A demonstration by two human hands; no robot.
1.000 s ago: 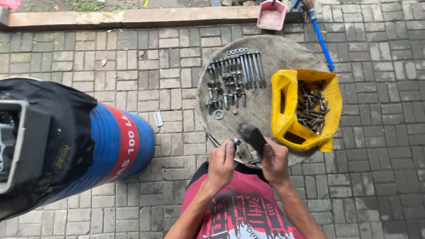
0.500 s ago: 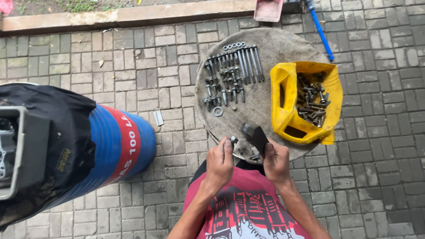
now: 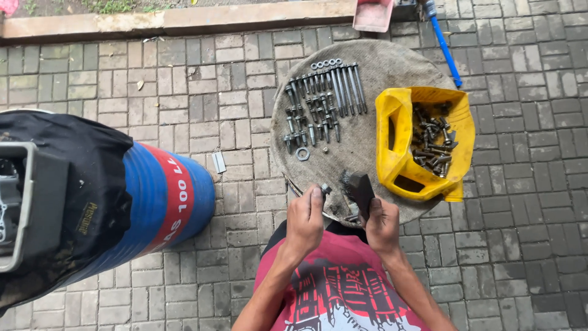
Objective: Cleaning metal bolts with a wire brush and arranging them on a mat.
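Observation:
My left hand pinches a small grey bolt at the near edge of a round grey board. My right hand grips a dark wire brush right beside the bolt. On the board lie rows of bolts, sorted by length, with a few washers above them and a single washer below. A yellow cut-open jug on the board's right side holds several loose dirty bolts. My red printed shirt fills the bottom.
A blue drum with a red band lies on its side at the left, under a black cloth. A blue-handled tool and a pink dustpan sit at the top. A small metal plate lies on the brick paving.
The view has shifted slightly, so everything sits a little lower. My hands stay together at the board's near edge with the bolt and brush.

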